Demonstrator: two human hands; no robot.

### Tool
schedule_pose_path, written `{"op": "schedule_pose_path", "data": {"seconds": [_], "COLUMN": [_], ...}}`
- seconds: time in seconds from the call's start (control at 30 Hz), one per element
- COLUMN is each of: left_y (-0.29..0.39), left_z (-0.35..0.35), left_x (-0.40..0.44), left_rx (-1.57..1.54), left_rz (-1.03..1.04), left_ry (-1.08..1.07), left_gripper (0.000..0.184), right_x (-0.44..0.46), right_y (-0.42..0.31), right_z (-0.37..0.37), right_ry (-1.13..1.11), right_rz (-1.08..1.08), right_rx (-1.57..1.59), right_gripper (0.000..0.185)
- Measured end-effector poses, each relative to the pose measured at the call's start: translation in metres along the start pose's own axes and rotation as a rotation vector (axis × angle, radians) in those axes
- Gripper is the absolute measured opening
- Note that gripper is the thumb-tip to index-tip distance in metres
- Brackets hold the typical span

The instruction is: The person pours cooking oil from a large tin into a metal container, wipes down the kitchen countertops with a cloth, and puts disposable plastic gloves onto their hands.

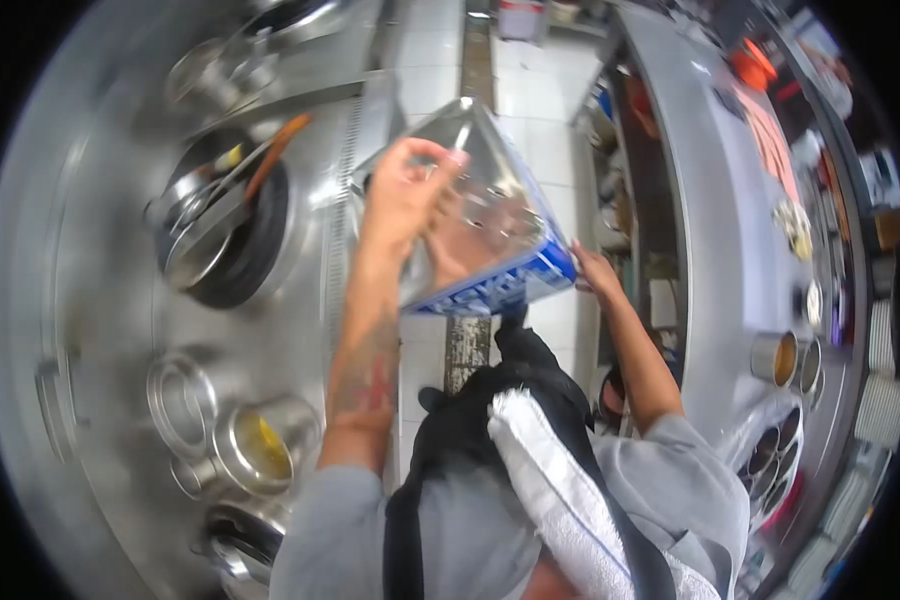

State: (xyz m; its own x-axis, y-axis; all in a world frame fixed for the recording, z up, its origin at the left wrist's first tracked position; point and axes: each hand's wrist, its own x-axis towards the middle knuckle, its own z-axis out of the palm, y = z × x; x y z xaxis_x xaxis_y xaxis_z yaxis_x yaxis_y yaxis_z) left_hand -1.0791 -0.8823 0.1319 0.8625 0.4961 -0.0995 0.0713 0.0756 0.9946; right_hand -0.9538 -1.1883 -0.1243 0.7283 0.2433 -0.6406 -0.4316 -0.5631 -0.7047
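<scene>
A large square metal tin [540, 262] with blue printed sides and a shiny top is held up in front of my body, tilted. My right hand [595, 272] grips its lower right corner, and part of that hand is hidden behind the tin. Over the left part of the tin's top is my left hand [410, 190], fingers curled and thumb and fingertips pressed together. Whatever lies between those fingertips is too blurred to tell. Reflections show on the metal top.
On the left, a steel counter [120, 330] bears a dark pan [270, 225] with utensils and a pot [232, 450] of yellow contents. Shelves stand under the right counter [715, 250], which carries metal containers [770, 358] and an orange item [753, 65]. Tiled floor [530, 110] runs between.
</scene>
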Motion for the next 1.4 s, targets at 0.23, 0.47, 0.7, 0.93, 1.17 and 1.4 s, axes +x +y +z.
{"op": "schedule_pose_path", "data": {"seconds": [0.23, 0.47, 0.7, 0.93, 1.17, 1.4], "left_y": [-0.033, -0.037, -0.128, -0.151, -0.107, -0.079], "left_z": [0.047, 0.071, 0.019, 0.004, 0.020, 0.055], "left_x": [0.153, 0.278, 0.505, 0.689, 0.864, 1.063], "left_rx": [-0.035, 0.202, 0.219, 0.479, 0.906, 1.002], "left_rz": [0.072, 0.304, 0.464, -0.063, -0.031, -0.100], "left_ry": [0.101, 0.260, 0.452, 0.305, 0.012, -0.165], "left_gripper": [0.027, 0.037, 0.046, 0.050, 0.063, 0.045], "right_x": [0.094, 0.275, 0.398, 0.378, 0.398, 0.468], "right_y": [-0.102, -0.182, -0.257, -0.323, -0.321, -0.342], "right_z": [-0.106, -0.214, -0.285, -0.272, -0.259, -0.292], "right_ry": [0.324, 0.619, 0.599, 0.562, 0.635, 0.468], "right_rz": [-0.464, -0.656, -0.227, 0.014, 0.062, 0.263], "right_rx": [-0.419, -0.788, -1.096, -0.991, -0.998, -0.997], "right_gripper": [0.075, 0.078, 0.075, 0.062, 0.063, 0.048]}}
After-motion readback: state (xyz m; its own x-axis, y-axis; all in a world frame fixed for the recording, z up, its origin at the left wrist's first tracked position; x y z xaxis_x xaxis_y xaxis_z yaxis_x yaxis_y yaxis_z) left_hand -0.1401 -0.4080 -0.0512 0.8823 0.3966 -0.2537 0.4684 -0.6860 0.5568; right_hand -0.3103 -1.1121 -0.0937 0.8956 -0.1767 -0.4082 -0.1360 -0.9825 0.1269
